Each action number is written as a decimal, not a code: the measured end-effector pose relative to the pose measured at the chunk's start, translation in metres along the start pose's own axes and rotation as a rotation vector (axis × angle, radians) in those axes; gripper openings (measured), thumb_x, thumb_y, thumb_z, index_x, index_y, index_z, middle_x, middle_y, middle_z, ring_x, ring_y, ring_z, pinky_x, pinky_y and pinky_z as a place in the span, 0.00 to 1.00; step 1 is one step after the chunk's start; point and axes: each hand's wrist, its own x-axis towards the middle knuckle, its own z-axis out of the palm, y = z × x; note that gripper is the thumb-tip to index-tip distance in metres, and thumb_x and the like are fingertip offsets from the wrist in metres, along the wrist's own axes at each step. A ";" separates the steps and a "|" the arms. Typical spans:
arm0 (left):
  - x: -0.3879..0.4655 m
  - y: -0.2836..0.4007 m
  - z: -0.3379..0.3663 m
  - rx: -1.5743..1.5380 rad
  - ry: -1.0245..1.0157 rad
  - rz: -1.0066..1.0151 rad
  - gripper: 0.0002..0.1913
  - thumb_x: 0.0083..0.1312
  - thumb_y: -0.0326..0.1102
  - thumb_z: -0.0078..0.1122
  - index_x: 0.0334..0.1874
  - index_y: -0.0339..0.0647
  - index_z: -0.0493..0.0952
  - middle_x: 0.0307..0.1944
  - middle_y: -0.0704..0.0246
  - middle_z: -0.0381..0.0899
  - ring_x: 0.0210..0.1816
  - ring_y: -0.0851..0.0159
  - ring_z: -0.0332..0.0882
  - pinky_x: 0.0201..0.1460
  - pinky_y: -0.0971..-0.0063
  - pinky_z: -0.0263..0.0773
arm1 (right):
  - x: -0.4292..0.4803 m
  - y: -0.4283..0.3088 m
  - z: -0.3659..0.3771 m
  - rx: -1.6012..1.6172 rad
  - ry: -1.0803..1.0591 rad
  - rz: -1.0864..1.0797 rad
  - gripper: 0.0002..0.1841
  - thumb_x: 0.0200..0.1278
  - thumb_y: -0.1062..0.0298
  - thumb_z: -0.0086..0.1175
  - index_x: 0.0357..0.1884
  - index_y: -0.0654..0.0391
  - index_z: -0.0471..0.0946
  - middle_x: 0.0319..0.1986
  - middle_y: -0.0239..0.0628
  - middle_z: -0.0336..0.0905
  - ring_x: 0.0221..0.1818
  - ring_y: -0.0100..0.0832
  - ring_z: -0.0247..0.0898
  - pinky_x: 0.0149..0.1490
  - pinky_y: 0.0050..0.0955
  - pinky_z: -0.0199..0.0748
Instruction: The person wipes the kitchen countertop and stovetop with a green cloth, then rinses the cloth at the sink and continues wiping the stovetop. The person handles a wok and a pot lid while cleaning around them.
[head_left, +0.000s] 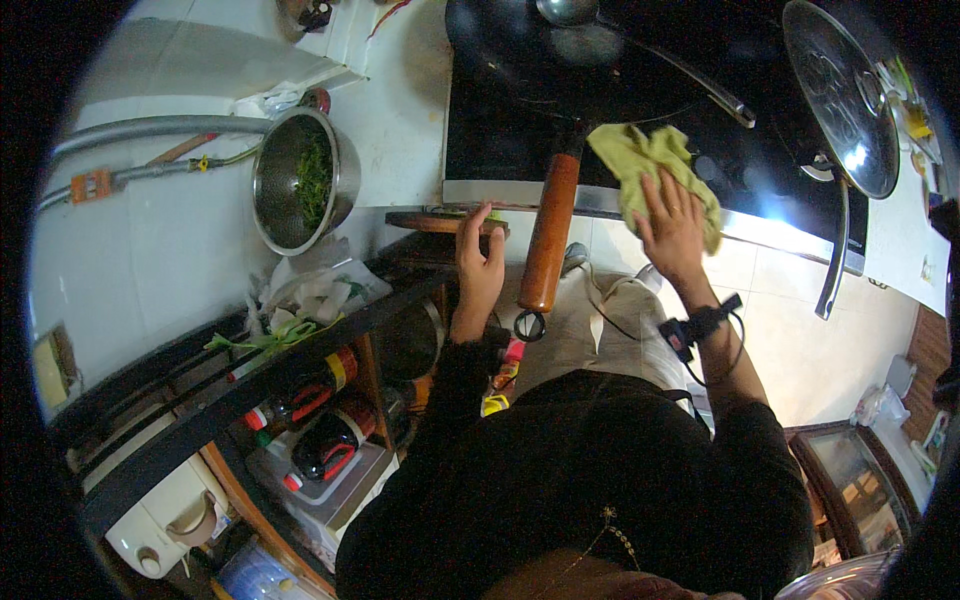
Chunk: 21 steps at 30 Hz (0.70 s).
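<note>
My right hand (673, 225) lies with fingers spread on a yellow-green cloth (645, 161), pressing it at the front edge of the black glass cooktop (757, 191). My left hand (481, 262) is raised with its fingers apart and holds nothing. Between the two hands, the wooden handle (551, 232) of a dark wok (555, 82) points towards me. A metal ladle (675, 67) rests in the wok, its handle reaching out to the right. To the right, a glass lid (840, 97) with a metal rim stands tilted over a pan whose metal handle (836, 255) sticks out past the cooktop.
At the left, a steel bowl (343, 176) holding green leaves is tilted by the wall. A round wooden board (431, 221) lies near my left hand. Dark bottles (334, 439) with red handles and a plastic box (367, 480) fill the shelf at lower left.
</note>
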 end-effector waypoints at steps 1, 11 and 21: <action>-0.002 0.000 -0.002 -0.011 -0.003 -0.022 0.18 0.66 0.27 0.54 0.59 0.35 0.70 0.55 0.56 0.73 0.57 0.53 0.71 0.60 0.64 0.65 | -0.006 0.005 -0.003 -0.036 -0.034 0.068 0.32 0.64 0.52 0.49 0.71 0.46 0.59 0.70 0.42 0.52 0.71 0.43 0.48 0.70 0.48 0.46; -0.005 0.007 -0.009 -0.015 0.039 -0.015 0.17 0.67 0.27 0.53 0.59 0.35 0.70 0.53 0.57 0.74 0.54 0.56 0.72 0.59 0.66 0.66 | 0.095 -0.074 0.063 0.156 -0.034 -0.459 0.29 0.68 0.52 0.42 0.68 0.54 0.62 0.68 0.47 0.55 0.72 0.46 0.47 0.73 0.45 0.43; 0.014 0.013 0.013 -0.071 -0.007 0.024 0.17 0.67 0.28 0.53 0.59 0.36 0.70 0.56 0.57 0.73 0.58 0.54 0.71 0.61 0.64 0.64 | 0.042 -0.038 0.035 0.165 0.155 -0.117 0.30 0.63 0.54 0.50 0.65 0.58 0.64 0.61 0.45 0.65 0.62 0.46 0.60 0.67 0.42 0.56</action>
